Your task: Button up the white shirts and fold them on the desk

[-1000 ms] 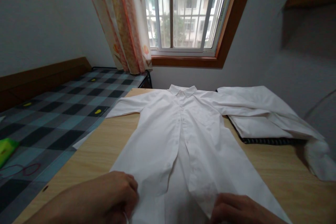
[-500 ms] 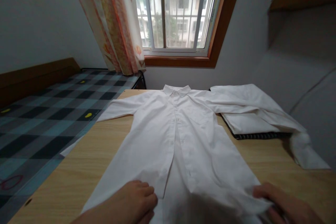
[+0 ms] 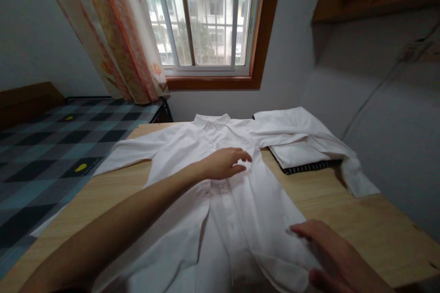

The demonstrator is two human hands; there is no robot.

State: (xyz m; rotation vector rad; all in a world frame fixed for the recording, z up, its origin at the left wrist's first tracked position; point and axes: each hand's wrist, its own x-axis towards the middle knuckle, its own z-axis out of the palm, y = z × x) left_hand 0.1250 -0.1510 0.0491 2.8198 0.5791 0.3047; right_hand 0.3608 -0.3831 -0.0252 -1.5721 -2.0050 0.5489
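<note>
A white long-sleeved button-up shirt (image 3: 178, 206) lies front up with its collar at the far end. Its front hangs partly open toward the lower hem. My left hand (image 3: 228, 163) reaches across the shirt's chest, fingers slightly bent and thumb apart, with nothing held in it. At the lower right side of the shirt, my right hand (image 3: 330, 252) grips the edge of the fabric between thumb and fingers. Some blur covers that hand and the near hem.
The shirt rests on a light wooden board (image 3: 343, 210). Folded white cloth (image 3: 299, 155) on a black striped item (image 3: 312, 167) sits at the right, partly under the shirt's sleeve. A checkered bed (image 3: 41, 155) adjoins on the left. Behind are a curtain (image 3: 120, 36) and a window (image 3: 209, 23).
My left hand has moved from the near hem up and forward over the shirt's chest. My right hand stays by the right side edge. The view has turned to the right.
</note>
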